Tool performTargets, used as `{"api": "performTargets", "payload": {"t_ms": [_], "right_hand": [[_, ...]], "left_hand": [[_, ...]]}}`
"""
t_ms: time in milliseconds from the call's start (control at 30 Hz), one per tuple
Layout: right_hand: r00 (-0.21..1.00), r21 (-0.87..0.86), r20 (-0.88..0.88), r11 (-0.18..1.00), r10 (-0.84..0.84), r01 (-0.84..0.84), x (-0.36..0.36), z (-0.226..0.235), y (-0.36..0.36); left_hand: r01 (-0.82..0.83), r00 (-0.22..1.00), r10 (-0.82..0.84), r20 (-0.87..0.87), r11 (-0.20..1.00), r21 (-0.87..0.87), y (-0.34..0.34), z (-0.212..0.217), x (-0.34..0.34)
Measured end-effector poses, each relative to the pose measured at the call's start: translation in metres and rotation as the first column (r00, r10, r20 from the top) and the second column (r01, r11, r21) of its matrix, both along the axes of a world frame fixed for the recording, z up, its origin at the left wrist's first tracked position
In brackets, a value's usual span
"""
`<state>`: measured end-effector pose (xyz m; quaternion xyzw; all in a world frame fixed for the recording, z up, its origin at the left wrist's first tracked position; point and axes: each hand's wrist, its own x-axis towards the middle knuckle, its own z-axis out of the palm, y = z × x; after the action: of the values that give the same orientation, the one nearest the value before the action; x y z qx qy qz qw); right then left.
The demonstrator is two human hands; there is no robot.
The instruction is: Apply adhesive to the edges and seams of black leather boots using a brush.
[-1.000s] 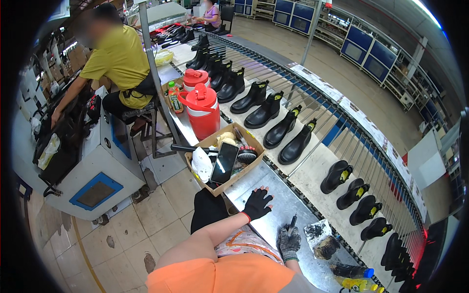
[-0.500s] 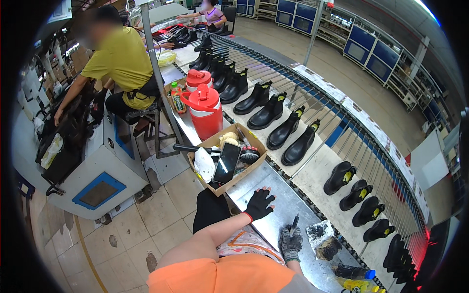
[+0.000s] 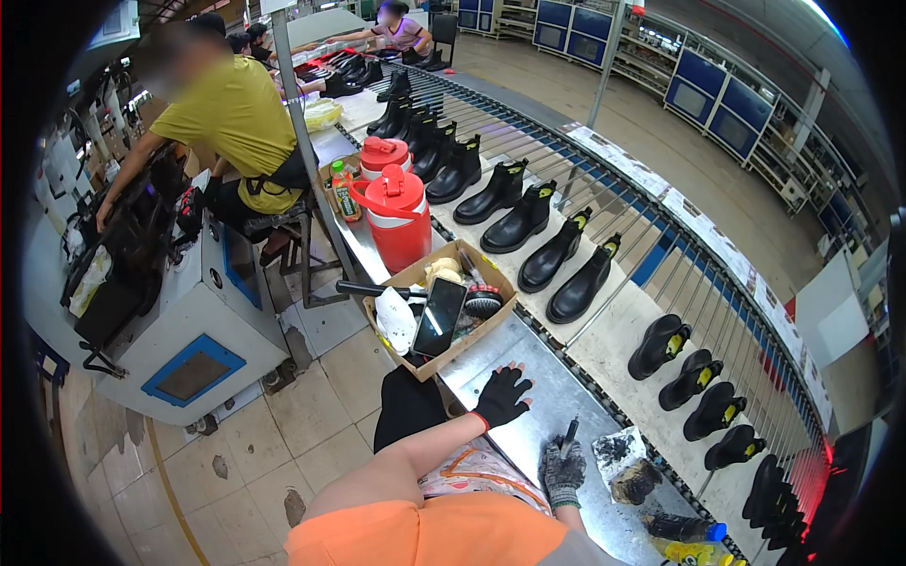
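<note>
Brush [image 3: 569, 436], a slim dark tool, stands gripped upright in the right hand [image 3: 563, 472], whose grey-gloved fingers are closed around its lower shaft just above the metal counter [image 3: 528, 363]. It looks light and stiff, best held low on the handle; the working end is probably messy. Left hand [image 3: 501, 396], in a black glove, lies flat with fingers spread on the counter, holding nothing. Just right of the brush sits a stained cloth pad [image 3: 623, 462]. Farther off, a cardboard box [image 3: 439, 307] holds a phone [image 3: 439, 316] and oddments, behind it a red jug [image 3: 396, 217]. Black boots [image 3: 552, 259] ride the conveyor [image 3: 661, 283] beyond; a seated co-worker [image 3: 236, 123] works farthest left.
</note>
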<state>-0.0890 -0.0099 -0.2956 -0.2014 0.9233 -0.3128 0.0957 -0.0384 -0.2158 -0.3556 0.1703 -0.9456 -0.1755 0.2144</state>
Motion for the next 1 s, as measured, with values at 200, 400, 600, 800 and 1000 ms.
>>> {"api": "performTargets", "payload": {"t_ms": [200, 400, 600, 800, 1000], "right_hand": [[0.988, -0.112, 0.152, 0.993, -0.015, 0.032, -0.007, -0.023, 0.005], [1.000, -0.010, -0.002, 1.000, 0.000, 0.000, 0.004, 0.013, -0.004], [0.999, 0.028, 0.038, 0.999, 0.017, -0.018, -0.002, -0.001, -0.001], [0.998, 0.000, 0.057, 1.000, 0.018, -0.018, -0.002, -0.003, -0.001], [0.994, 0.016, 0.107, 1.000, 0.012, -0.014, -0.005, -0.008, -0.001]], "left_hand": [[-0.001, 1.000, 0.001, -0.013, 1.000, -0.015, 0.000, 0.001, 0.000], [-0.008, 1.000, 0.008, -0.011, 1.000, -0.012, -0.002, -0.002, 0.000], [-0.002, 1.000, 0.002, -0.011, 1.000, -0.005, -0.001, 0.000, 0.000], [0.010, 1.000, -0.010, -0.027, 1.000, -0.012, -0.003, -0.003, 0.000], [0.008, 1.000, -0.008, 0.001, 1.000, 0.006, -0.005, 0.000, 0.001]]}}
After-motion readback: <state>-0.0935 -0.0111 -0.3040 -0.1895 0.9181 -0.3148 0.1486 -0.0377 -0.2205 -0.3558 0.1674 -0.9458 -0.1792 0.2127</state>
